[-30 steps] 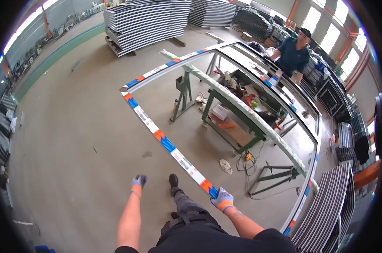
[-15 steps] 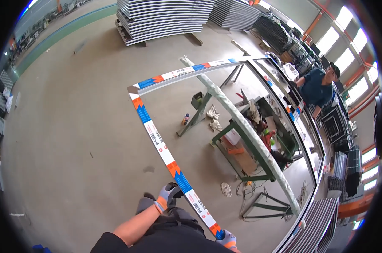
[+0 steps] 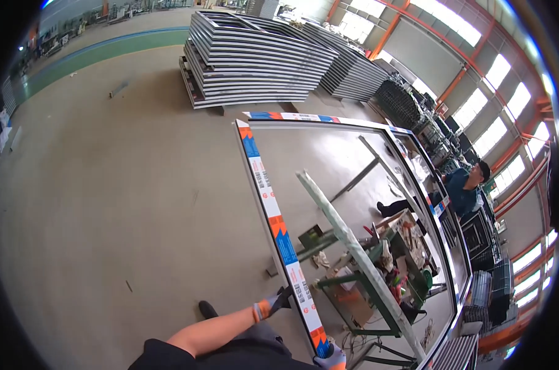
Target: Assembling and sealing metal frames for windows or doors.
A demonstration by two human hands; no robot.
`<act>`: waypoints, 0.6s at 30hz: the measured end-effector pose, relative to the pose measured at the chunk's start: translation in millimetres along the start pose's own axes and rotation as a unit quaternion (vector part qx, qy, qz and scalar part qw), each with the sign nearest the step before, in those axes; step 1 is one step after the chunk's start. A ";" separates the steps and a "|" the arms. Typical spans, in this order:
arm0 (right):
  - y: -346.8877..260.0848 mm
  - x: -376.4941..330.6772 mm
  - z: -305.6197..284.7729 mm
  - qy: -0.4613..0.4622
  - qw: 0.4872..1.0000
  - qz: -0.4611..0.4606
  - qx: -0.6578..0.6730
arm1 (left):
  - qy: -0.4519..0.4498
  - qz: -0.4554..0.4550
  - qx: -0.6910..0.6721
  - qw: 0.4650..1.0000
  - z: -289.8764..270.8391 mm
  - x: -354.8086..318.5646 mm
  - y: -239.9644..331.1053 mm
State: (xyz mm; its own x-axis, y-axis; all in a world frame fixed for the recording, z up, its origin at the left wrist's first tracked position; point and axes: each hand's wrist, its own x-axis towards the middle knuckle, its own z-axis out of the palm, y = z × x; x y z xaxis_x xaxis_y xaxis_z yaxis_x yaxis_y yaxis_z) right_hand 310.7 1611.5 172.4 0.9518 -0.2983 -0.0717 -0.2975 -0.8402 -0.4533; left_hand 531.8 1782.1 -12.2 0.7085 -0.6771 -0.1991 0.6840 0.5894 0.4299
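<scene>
The fingers of the left hand (image 3: 272, 303) are closed around the near rail of a large window frame (image 3: 273, 217), the gloved grip set on the rail's left face, low along its length. The right hand (image 3: 330, 359) is clamped on the same rail at its near end, close to the bottom corner, though it is partly cut by the picture's edge. The frame is held over a green metal desk (image 3: 359, 290), with a pale bar (image 3: 353, 246) lying diagonally across the opening. At the frame's far right side a person in a dark shirt (image 3: 461, 191) is seen. Beyond the frame's far corner, stacks of frames (image 3: 254, 58) rest on the concrete floor (image 3: 119, 185).
</scene>
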 end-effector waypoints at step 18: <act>-423.8 494.7 82.1 -0.023 0.999 -0.036 -0.019 | 0.019 0.101 0.137 0.985 -95.0 192.3 627.4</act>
State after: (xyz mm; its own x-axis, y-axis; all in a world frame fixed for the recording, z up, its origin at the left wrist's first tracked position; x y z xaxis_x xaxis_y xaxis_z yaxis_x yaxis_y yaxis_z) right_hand 913.8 1857.2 256.2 0.9729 -0.2164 -0.0821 -0.2306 -0.8755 -0.4248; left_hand 1113.6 2063.6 135.5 0.8345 -0.5388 -0.1153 0.4596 0.5653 0.6850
